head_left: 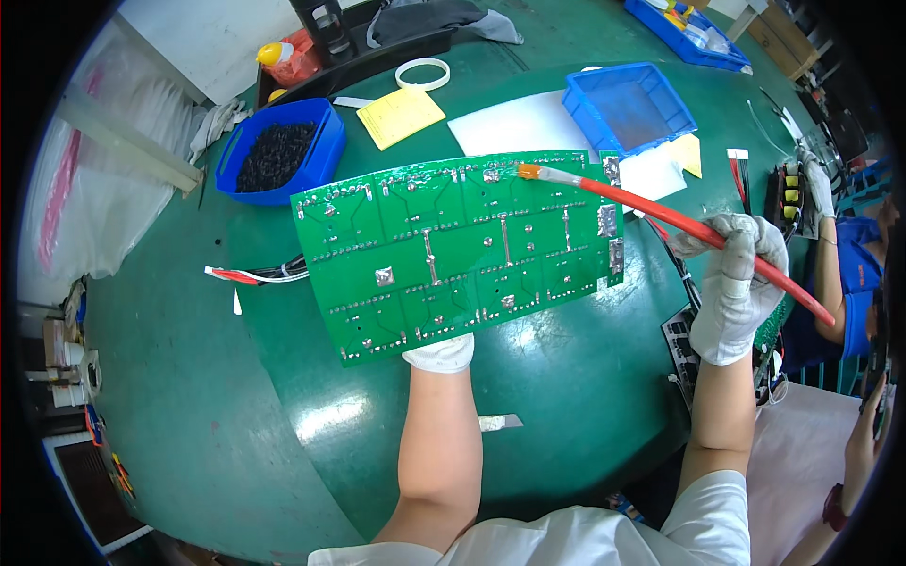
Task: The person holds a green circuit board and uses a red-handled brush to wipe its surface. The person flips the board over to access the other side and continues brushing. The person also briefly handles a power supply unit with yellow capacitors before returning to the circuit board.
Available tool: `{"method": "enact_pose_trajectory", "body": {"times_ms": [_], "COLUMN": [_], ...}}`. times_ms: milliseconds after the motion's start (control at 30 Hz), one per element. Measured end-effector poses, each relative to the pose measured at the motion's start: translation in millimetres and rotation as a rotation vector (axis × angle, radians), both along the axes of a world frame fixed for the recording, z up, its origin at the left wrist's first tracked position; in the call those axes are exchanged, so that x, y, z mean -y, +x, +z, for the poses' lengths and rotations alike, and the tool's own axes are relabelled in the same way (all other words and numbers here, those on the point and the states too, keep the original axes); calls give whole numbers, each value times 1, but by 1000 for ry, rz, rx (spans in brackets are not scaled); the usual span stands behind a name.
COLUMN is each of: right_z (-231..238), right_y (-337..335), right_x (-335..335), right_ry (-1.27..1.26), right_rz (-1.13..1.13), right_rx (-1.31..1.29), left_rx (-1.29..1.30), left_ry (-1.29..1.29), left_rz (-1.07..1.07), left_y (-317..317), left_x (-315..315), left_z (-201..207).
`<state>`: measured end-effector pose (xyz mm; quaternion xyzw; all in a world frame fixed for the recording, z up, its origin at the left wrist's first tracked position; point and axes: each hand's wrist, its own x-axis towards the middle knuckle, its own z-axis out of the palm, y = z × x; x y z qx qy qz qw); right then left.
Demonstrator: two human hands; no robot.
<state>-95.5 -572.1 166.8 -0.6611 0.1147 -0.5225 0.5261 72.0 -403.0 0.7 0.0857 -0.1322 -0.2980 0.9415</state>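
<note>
A large green circuit board (453,255), solder side up, is tilted toward me above the table. My left hand (441,355), in a white glove, holds it from beneath; the board hides the fingers. White and red wires (255,275) stick out past the board's left edge. My gloved right hand (736,274) is closed around a long red-handled brush (661,214). The brush's bristle end touches or hovers just over the board's upper part; I cannot tell which. Silvery solder joints and pads dot the board.
On the green table (208,377) stand a blue bin (330,156) of small black parts and a blue tray (630,108). A yellow paper (401,117), a tape roll (422,73) and a blade (500,423) lie around. At right, a co-worker's gloved hand (818,184) is near electronic parts.
</note>
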Motion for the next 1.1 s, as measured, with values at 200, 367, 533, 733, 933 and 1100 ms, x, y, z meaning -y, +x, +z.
{"method": "enact_pose_trajectory", "body": {"times_ms": [200,367,533,733,933,1100], "right_z": [1,-1,-2,6,5,2], "right_y": [1,-13,-1,1,5,9], "right_x": [-3,9,6,0,-11,-13], "right_ry": [0,70,-40,10,-133,-66], "right_rz": [36,19,38,2,137,35], "right_rx": [-94,-155,-75,-12,-261,-171], "left_rx": [0,1,7,11,20,40], "left_ry": [7,9,16,15,46,71], "left_rz": [7,9,11,13,14,30], "left_y": [0,1,1,2,1,1], "left_x": [0,1,1,2,0,2], "left_z": [-1,-2,-2,-2,0,0]}}
